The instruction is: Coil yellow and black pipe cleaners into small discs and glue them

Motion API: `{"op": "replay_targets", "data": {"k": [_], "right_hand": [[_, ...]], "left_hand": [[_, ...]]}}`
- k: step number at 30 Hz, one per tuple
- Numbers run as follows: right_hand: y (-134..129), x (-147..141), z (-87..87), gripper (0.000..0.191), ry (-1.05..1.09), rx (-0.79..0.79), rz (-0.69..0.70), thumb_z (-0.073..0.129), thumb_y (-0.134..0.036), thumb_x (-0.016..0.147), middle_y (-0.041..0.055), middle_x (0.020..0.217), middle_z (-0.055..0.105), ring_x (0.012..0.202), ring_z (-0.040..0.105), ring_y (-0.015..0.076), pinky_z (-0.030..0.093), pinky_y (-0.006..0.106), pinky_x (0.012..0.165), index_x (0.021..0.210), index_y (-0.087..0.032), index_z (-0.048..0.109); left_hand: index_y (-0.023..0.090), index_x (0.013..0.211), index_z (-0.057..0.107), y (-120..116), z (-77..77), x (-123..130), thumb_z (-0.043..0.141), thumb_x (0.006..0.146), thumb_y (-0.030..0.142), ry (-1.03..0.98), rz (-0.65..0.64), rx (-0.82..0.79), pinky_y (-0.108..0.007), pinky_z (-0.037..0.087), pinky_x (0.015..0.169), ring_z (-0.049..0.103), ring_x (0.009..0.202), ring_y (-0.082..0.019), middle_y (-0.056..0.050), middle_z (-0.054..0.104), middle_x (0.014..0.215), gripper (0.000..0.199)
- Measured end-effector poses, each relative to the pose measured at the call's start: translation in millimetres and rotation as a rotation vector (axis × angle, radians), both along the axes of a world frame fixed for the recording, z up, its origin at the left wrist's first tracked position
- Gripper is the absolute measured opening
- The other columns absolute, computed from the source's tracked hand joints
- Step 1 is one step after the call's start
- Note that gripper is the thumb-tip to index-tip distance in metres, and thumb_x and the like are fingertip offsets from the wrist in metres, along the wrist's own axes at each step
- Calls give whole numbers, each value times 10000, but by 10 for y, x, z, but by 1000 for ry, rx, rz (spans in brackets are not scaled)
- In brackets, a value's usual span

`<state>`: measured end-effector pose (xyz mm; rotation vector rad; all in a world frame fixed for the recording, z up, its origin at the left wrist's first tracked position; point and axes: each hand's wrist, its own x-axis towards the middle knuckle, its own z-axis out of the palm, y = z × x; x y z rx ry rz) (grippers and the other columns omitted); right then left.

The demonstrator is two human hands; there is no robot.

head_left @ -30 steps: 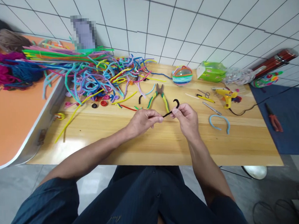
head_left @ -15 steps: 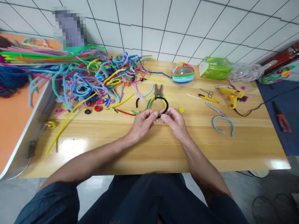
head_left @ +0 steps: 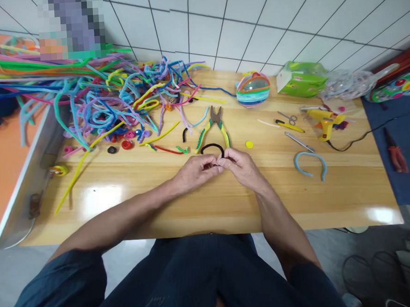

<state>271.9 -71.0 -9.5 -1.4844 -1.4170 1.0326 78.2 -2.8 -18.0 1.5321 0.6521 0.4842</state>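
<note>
A black pipe cleaner point(head_left: 212, 145) is bent into a loop between my two hands, over the wooden table. My left hand point(head_left: 201, 171) pinches it at the near side, fingertips pressed together. Close against it, my right hand point(head_left: 238, 163) grips the same pipe cleaner between thumb and fingers. The ends of the loop are hidden by my fingers. Just beyond lie pliers point(head_left: 216, 120) with yellow-green handles, jaws pointing away from me. A short black piece point(head_left: 184, 135) rests left of the pliers, and a yellow disc point(head_left: 249, 144) to their right.
A tangled heap of coloured pipe cleaners point(head_left: 111, 99) covers the back left. At the right are a yellow glue gun point(head_left: 326, 120), scissors point(head_left: 289, 117), a yellow cutter point(head_left: 289, 125) and a curved blue piece point(head_left: 309, 154). A striped ball point(head_left: 253, 94) and green packet point(head_left: 301, 79) stand behind.
The black loop has tipped left and toward me, so it now lies in front of the pliers' handles. Both hands keep their grip, and the view has shifted slightly.
</note>
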Motion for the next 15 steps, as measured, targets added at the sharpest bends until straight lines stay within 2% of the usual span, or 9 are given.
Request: {"op": "replay_targets", "data": {"k": [2, 5, 8, 11, 15], "right_hand": [[-5, 7, -13, 472, 81, 8, -53, 748, -673, 932, -24, 734, 654, 695, 571, 152, 451, 301, 682, 778, -239, 647], [-18, 2, -45, 493, 192, 41, -180, 758, -732, 900, -9, 780, 701, 729, 640, 167, 524, 315, 719, 851, -247, 686], [-32, -14, -58, 486, 201, 77, -259, 768, -729, 899, -12, 766, 703, 721, 661, 163, 544, 317, 735, 873, -249, 699], [-34, -24, -53, 480, 212, 90, -260, 771, -721, 904, -22, 755, 686, 699, 652, 148, 539, 305, 723, 890, -246, 702], [-16, -23, -63, 492, 278, 36, -189, 829, -716, 848, -22, 805, 677, 700, 633, 136, 544, 288, 689, 927, -244, 714]], "left_hand": [[179, 778, 695, -21, -20, 11, 774, 885, 530, -46, 53, -100, -239, 371, 571, 465, 595, -95, 21, 609, 673, 375], [183, 832, 695, -70, -45, 43, 830, 833, 618, -118, 152, -337, -232, 396, 488, 487, 532, -81, -23, 746, 807, 456], [180, 819, 668, -120, -59, 73, 857, 805, 644, -156, 161, -472, -217, 396, 448, 503, 508, -69, -46, 791, 869, 501], [176, 816, 663, -139, -69, 80, 866, 799, 644, -144, 144, -469, -209, 414, 455, 527, 516, -68, -39, 784, 848, 510], [174, 833, 670, -130, -94, 67, 854, 814, 655, -141, 140, -403, -205, 419, 464, 521, 516, -64, -32, 778, 843, 516]]}}
